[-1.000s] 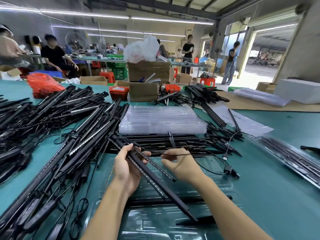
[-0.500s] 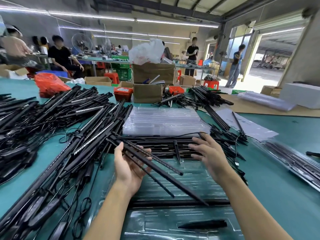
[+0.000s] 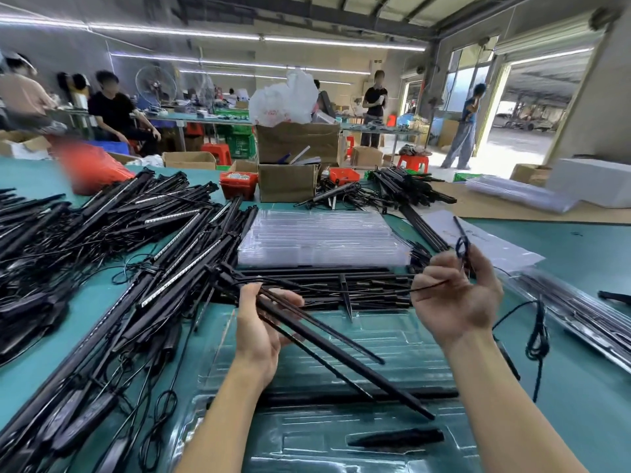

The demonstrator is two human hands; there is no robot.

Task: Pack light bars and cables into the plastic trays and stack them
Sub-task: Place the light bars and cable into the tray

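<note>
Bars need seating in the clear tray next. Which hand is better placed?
Left. The left hand grips the light bars directly above the clear tray; the right hand is raised and busy holding the cable.

The worktop [image 3: 580, 387] is teal green. The light bars [image 3: 341, 346] and cables [image 3: 537, 339] are black; several bars at ten o'clock show white dotted strips [image 3: 177, 237]. The trays [image 3: 321, 240] at twelve o'clock are clear plastic. Red bins [image 3: 239, 186], brown cartons [image 3: 288, 182] and a white bag [image 3: 283, 100] sit beyond.
</note>
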